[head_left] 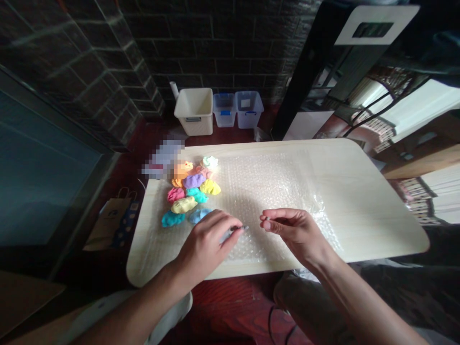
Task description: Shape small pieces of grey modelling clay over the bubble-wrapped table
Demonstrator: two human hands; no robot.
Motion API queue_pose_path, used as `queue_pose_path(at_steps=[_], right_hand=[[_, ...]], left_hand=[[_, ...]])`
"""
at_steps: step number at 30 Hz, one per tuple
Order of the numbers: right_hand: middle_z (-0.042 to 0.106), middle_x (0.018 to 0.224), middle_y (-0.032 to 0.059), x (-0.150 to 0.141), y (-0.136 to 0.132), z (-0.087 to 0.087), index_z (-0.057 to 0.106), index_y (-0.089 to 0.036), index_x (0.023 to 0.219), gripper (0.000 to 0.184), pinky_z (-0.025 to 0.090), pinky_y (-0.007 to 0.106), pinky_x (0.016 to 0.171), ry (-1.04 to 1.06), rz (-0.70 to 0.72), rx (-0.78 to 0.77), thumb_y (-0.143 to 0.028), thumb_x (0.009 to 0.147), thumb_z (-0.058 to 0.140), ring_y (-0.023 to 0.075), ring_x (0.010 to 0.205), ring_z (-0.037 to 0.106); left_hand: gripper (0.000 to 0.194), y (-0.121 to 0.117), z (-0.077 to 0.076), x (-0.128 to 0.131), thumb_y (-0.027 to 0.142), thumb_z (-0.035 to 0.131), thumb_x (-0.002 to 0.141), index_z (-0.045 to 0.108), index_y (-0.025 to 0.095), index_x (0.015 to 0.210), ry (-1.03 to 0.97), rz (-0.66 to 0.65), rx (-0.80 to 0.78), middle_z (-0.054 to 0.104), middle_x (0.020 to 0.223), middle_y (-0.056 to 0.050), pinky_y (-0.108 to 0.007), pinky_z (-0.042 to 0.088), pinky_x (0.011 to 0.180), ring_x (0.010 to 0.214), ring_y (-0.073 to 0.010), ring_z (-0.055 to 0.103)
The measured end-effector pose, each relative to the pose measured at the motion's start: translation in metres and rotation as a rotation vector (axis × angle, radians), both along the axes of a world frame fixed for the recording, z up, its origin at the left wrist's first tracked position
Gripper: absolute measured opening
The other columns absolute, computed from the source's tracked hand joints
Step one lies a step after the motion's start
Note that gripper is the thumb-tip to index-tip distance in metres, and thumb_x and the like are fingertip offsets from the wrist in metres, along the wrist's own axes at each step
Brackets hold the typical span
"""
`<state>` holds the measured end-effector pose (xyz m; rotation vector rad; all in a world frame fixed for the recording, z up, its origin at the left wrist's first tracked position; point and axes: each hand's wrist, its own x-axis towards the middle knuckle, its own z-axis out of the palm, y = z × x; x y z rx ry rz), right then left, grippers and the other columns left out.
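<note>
My left hand (pixel 210 239) is closed in a pinch over the bubble wrap (pixel 258 187), with a small dark, greyish piece (pixel 245 228) poking out past the fingertips. What kind of thing it is, I cannot make out. To the right, my right hand (pixel 293 230) pinches a tiny greyish bit (pixel 267 219) between thumb and forefinger. The hands are a short way apart. Just beyond my left hand lie several soft, clay-like lumps, among them a light blue lump (pixel 199 215), a teal lump (pixel 173 219), a pale yellow lump (pixel 184 205) and a purple lump (pixel 194 180).
The bubble wrap covers much of a pale wooden table (pixel 362 201) with rounded corners. Behind it on the floor stand a cream bin (pixel 194 120) and two clear plastic boxes, one of them a blue-handled box (pixel 248 112). A paper bag (pixel 109 223) stands at the left.
</note>
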<state>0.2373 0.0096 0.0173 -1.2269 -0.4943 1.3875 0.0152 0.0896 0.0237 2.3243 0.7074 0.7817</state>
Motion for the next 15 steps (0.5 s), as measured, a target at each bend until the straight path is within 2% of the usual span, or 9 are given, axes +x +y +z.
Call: queue_pose_path(at_steps=[6, 11, 15], right_hand=[[0.085, 0.084, 0.0018, -0.012, -0.001, 0.006, 0.087, -0.023, 0.086, 0.025, 0.059, 0.015, 0.070, 0.058, 0.085, 0.075, -0.018, 0.065, 0.099, 0.0097, 0.074, 0.076], [0.085, 0.086, 0.0036, -0.015, -0.002, 0.016, 0.086, -0.023, 0.095, 0.015, 0.061, 0.016, 0.065, 0.206, 0.202, 0.169, -0.023, 0.081, 0.091, 0.0120, 0.072, 0.079], [0.084, 0.081, 0.0044, -0.013, -0.005, 0.017, 0.085, -0.020, 0.094, 0.011, 0.059, 0.016, 0.059, 0.295, 0.246, 0.164, -0.031, 0.090, 0.083, 0.0114, 0.066, 0.077]], left_hand=[[0.011, 0.003, 0.001, -0.002, 0.009, 0.065, 0.096, 0.067, 0.019, 0.100, -0.095, 0.020, 0.032, 0.071, 0.091, -0.003, -0.030, 0.051, 0.082, 0.089, -0.0173, 0.066], [0.011, 0.004, 0.002, -0.003, 0.008, 0.064, 0.096, 0.067, 0.018, 0.100, -0.096, -0.005, 0.022, 0.071, 0.091, -0.003, -0.029, 0.050, 0.081, 0.088, -0.0174, 0.066], [0.010, 0.003, 0.000, -0.005, 0.009, 0.064, 0.097, 0.068, 0.017, 0.100, -0.100, 0.004, -0.004, 0.071, 0.091, -0.003, -0.029, 0.050, 0.080, 0.087, -0.0169, 0.066]])
